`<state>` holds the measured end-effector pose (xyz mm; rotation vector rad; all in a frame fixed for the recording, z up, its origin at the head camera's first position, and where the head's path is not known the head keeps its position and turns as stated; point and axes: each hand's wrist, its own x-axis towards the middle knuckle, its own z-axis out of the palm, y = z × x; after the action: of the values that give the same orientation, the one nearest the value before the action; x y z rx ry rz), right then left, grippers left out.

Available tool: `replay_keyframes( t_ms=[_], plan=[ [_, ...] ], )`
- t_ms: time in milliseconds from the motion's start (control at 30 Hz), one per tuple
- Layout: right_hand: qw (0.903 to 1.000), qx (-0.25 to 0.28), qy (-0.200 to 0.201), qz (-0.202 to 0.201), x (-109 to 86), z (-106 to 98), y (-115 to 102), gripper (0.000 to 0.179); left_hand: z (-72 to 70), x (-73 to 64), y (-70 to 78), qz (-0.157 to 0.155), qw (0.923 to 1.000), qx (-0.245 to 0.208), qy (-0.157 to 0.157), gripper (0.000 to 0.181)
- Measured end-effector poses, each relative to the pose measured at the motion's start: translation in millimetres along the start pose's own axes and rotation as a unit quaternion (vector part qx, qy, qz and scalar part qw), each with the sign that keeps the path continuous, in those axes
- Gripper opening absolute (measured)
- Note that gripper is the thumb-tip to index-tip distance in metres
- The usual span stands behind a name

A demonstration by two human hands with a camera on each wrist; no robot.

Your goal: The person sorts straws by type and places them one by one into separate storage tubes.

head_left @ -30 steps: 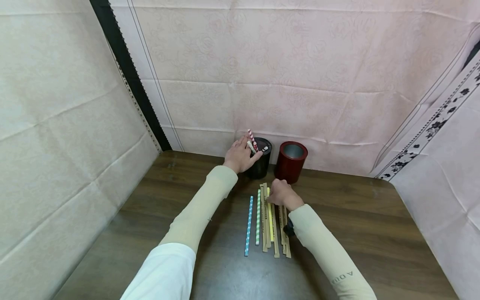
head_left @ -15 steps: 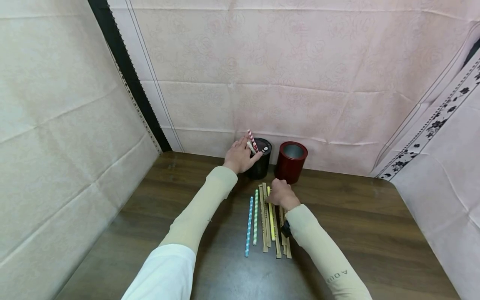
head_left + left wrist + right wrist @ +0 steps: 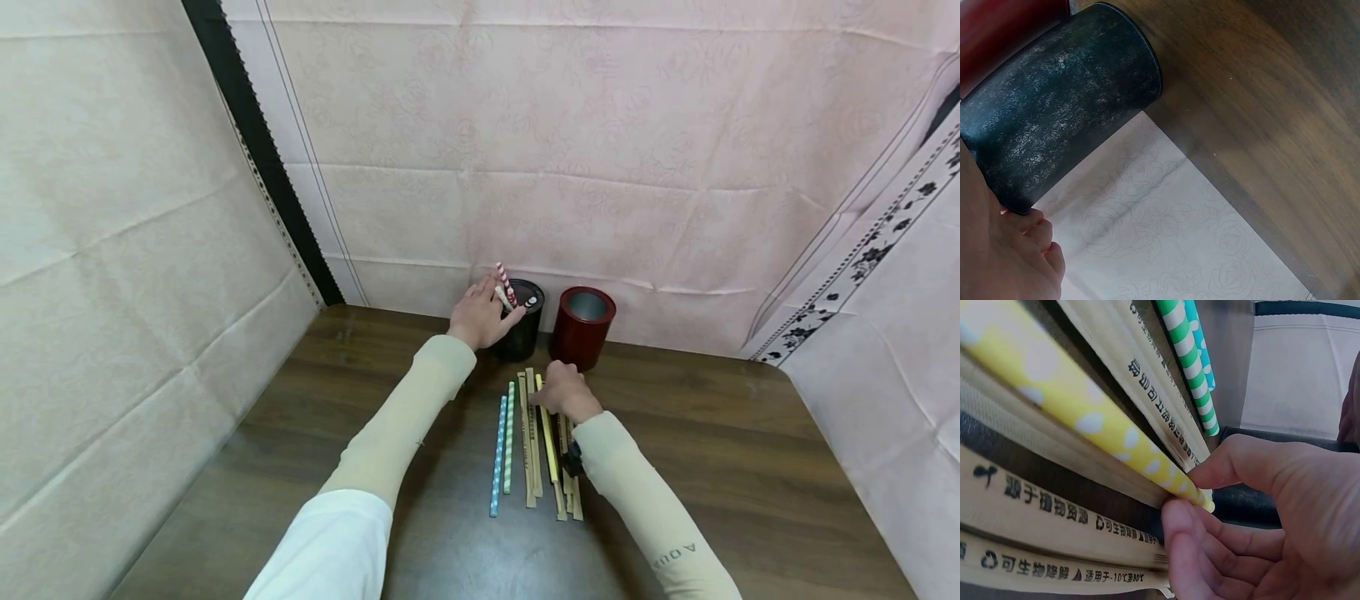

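Observation:
My left hand [image 3: 480, 314] holds the black cup [image 3: 517, 340] by its rim, thumb across the front and fingers at the far side. A red-and-white striped straw [image 3: 504, 279] and a white straw [image 3: 501, 296] stick out of that cup. With thumb and forefinger, my right hand [image 3: 566, 392] pinches the far end of a yellow straw with white dots [image 3: 1107, 419]. To its left lie paper-wrapped straws [image 3: 528, 446], a green-striped straw [image 3: 508, 442] and a blue dotted straw [image 3: 498, 458]. More wrapped straws [image 3: 1041, 506] lie beneath and right of the yellow one, partly hidden by the hand.
A dark red cup [image 3: 581, 337] stands right of the black cup, just beyond my right hand. Pale patterned cloth [image 3: 585, 150] hangs behind and at both sides of the wooden table [image 3: 375, 517].
The green-striped straw has shifted left, closer to the blue one. The yellow straw's near end has swung slightly right. My left hand stays on the black cup.

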<state>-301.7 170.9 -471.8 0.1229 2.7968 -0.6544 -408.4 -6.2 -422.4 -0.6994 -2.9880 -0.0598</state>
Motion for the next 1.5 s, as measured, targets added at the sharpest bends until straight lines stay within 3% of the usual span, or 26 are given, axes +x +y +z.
replay_keyframes(
  t_ms=[433,700,1133,1367,1500],
  plan=[
    [1.0,0.0,-0.005,0.005,-1.2,-7.2,6.5,0.032,-0.5,-0.1,-0.2,0.001,1.0,-0.007,0.0,0.088],
    [0.9996,0.016,0.02,-0.008,-7.7,-10.0,16.2,0.039,-0.2,-0.5,-0.3,0.002,0.9999,-0.01,0.0,0.089],
    [0.997,0.043,0.045,-0.045,-17.4,-30.6,33.9,0.057,1.1,0.2,-1.1,0.002,0.9999,-0.01,0.0,0.088],
    [0.9916,0.045,0.081,-0.091,-29.2,-43.9,39.3,0.054,1.8,0.8,-1.1,0.002,0.9999,-0.011,0.001,0.089],
    [0.9849,0.051,0.115,-0.119,-39.5,-53.1,40.1,0.039,1.8,1.4,-0.7,0.002,0.9999,-0.013,0.001,0.088]
  ],
)
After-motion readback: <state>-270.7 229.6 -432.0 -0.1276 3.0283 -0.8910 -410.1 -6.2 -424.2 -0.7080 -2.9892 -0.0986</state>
